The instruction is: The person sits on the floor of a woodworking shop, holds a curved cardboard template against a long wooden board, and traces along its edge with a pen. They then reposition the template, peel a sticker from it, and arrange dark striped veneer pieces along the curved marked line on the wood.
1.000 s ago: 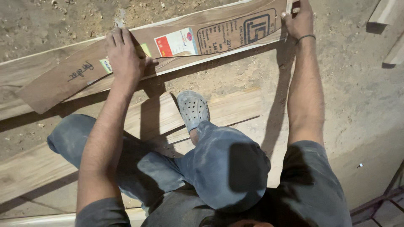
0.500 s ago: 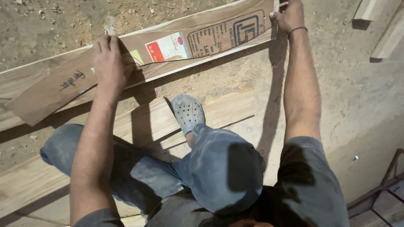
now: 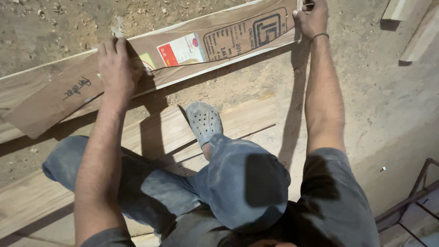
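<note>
Left hand lies flat, fingers spread, on the cardboard strip across the upper frame, while right hand curls closed around its end, apparently positioning it on the plank.

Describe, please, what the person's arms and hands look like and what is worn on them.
Both arms are bare from short dark grey sleeves down. The left hand wears nothing visible. The right hand has a thin dark band round its wrist. No gloves, no watch.
</note>
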